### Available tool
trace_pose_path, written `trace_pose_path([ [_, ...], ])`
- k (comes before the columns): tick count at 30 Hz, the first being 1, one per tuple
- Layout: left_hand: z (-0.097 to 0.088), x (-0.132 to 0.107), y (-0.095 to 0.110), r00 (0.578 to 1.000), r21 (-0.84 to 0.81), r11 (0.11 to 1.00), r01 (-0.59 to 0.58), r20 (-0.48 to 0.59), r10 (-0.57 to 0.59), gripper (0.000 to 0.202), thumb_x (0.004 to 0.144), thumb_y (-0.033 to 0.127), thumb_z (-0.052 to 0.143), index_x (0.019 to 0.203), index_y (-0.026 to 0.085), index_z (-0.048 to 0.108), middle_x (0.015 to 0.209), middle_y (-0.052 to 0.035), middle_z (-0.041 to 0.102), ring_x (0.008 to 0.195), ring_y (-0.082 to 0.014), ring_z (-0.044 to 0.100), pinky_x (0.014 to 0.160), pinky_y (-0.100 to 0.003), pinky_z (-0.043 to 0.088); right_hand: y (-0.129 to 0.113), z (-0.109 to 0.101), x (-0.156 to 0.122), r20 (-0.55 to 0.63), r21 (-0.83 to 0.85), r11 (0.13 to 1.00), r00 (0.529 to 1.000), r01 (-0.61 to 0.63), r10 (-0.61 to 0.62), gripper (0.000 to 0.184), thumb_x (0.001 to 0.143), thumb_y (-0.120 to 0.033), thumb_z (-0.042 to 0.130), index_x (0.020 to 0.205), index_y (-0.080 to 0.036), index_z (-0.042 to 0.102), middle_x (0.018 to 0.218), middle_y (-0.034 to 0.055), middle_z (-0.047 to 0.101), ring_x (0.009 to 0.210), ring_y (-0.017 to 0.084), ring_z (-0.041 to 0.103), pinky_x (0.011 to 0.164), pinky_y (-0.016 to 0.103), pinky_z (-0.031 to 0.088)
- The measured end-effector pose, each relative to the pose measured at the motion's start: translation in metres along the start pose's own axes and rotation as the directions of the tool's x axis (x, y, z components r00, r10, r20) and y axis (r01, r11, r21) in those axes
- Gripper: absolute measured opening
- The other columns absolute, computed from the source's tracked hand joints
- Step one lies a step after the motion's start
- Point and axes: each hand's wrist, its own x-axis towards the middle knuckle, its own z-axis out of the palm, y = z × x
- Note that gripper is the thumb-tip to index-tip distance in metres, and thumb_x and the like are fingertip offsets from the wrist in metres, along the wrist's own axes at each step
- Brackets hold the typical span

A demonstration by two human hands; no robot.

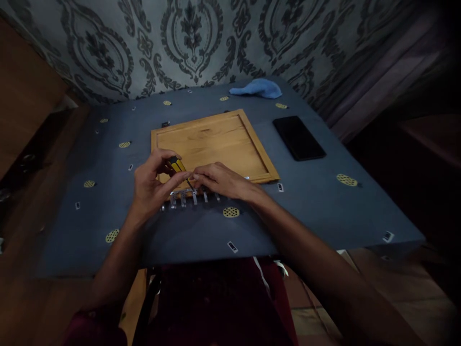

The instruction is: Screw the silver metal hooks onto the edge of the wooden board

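Note:
My left hand (154,180) is closed round a screwdriver (177,164) with a yellow and black handle. The screwdriver's shaft slants down to a row of metal hooks (183,198) along the near edge of a framed wooden board (212,144). Close by, my right hand (219,179) lies over that same edge, its fingertips pinched together near the shaft. Whatever those fingertips may hold is too small or hidden to make out. The board lies flat, and my hands cover part of its near side.
A black phone (298,138) lies right of the board. Farther back is a crumpled blue cloth (257,89). The table (309,202) has a grey-blue patterned cover, and a patterned wall (223,43) rises behind it. A small dark item (165,124) sits by the board's far left corner.

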Motion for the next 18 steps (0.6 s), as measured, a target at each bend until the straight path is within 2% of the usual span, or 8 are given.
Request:
trace_pose_path([
  [9,0.0,-0.004,0.005,0.998,-0.031,0.998,0.053,0.03,-0.052,0.026,0.088,0.032,0.074,0.108,0.024,0.061,0.095,0.002,0.063,0.077,-0.0092,0.064,0.067,-0.021,0.059,0.002,0.001,0.001,0.008,0.014,0.999,1.0,-0.029,0.029,0.027,0.1,-0.017,0.045,0.091,-0.012,0.07,0.088,0.0081,0.077,0.08,0.013,0.069,0.074,0.025,0.046],
  [15,-0.001,-0.002,0.009,0.996,-0.005,0.996,0.084,0.014,-0.084,0.025,0.087,0.034,0.075,0.106,0.024,0.062,0.092,0.0022,0.064,0.074,-0.0096,0.065,0.066,-0.021,0.057,0.002,0.001,0.002,0.026,0.046,0.998,0.999,-0.04,0.039,0.026,0.101,-0.019,0.044,0.095,-0.012,0.068,0.093,0.0093,0.077,0.081,0.014,0.069,0.073,0.025,0.047],
  [18,-0.003,0.001,0.014,0.994,0.021,0.995,0.094,0.052,-0.095,0.024,0.09,0.034,0.072,0.11,0.023,0.064,0.095,0.0009,0.069,0.079,-0.0113,0.069,0.073,-0.023,0.058,0.002,0.001,0.002,0.027,0.041,0.998,0.999,-0.043,0.042,0.025,0.101,-0.02,0.045,0.092,-0.013,0.067,0.091,0.0084,0.076,0.077,0.013,0.068,0.072,0.025,0.046],
])
